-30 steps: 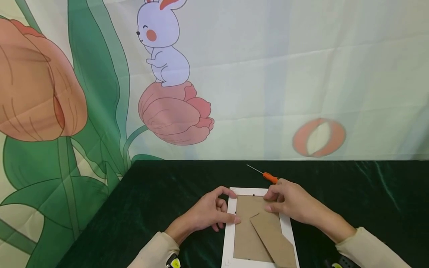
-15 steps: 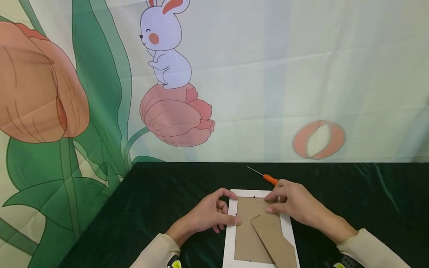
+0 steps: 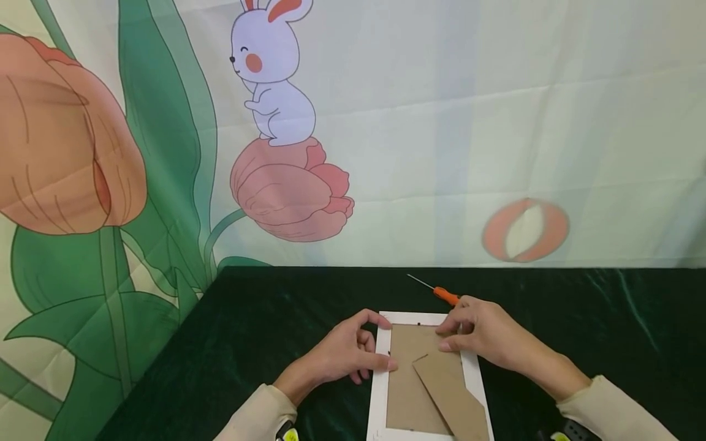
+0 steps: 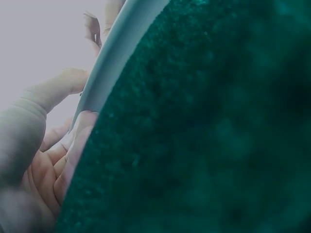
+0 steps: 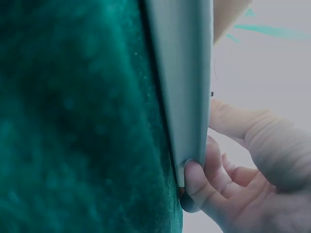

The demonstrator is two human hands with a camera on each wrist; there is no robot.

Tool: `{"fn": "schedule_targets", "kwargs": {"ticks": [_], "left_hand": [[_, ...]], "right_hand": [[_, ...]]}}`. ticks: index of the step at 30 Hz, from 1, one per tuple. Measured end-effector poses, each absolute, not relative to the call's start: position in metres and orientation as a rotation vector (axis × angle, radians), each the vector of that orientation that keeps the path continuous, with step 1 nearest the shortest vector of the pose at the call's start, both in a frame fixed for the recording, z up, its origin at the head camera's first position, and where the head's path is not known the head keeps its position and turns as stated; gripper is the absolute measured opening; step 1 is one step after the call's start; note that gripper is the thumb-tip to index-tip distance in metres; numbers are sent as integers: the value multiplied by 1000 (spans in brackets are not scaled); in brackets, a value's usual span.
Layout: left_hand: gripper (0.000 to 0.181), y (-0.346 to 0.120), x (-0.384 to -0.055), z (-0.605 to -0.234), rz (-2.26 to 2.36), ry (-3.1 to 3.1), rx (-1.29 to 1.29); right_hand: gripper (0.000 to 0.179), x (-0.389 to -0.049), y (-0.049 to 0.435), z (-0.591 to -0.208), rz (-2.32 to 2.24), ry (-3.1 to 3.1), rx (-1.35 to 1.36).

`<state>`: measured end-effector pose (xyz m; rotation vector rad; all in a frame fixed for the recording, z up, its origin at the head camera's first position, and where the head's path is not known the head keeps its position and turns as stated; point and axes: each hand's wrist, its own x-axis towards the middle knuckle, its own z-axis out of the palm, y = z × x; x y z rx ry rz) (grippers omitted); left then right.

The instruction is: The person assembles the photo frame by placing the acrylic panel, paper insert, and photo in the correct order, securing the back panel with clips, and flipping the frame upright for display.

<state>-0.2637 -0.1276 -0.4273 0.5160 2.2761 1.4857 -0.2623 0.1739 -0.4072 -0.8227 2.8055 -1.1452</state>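
Note:
A white picture frame (image 3: 378, 392) lies face down, its brown backing board (image 3: 402, 398) showing, with a stand flap (image 3: 449, 392) slanting across the lower right. At the frame's upper left, my left hand (image 3: 342, 349) holds the edge, thumb on the board's border and index finger by the corner. The left wrist view shows its other fingers curled against the frame's side (image 4: 104, 68). My right hand (image 3: 482, 334) grips the upper right, thumb and index fingertip on the board. In the right wrist view a fingertip (image 5: 194, 177) presses the frame's outer side (image 5: 187, 97).
A screwdriver (image 3: 444, 295) with an orange handle lies just beyond the right hand, its shaft pointing to the back left. Dark green cloth (image 3: 265, 331) covers the table. Behind it hangs a curtain (image 3: 408, 153) printed with a rabbit and tulips.
The head view has tipped slightly, so the scene sits a little lower than a second ago. Both hands keep their places on the frame; the right fingertips have barely shifted.

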Motion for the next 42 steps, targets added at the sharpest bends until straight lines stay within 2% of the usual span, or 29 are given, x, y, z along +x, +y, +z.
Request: {"fn": "schedule_targets", "kwargs": {"ticks": [8,14,22,31,42], "left_hand": [[54,-124,-262,-425,1489,2305,490],[55,-123,-262,-425,1479,2316,480],[54,-122,-263,-426,1476,2323,477],[54,-123,-263,-426,1483,2324,480],[54,-122,-264,-428,1485,2325,482]], "right_hand": [[17,-263,173,-406,-1151,2778,-751],[20,-262,175,-404,-1141,2769,-793],[25,-265,181,-386,-1109,2931,-756],[25,-292,186,-373,-1173,3049,-702],[30,-320,183,-396,-1167,2970,-566]]}}
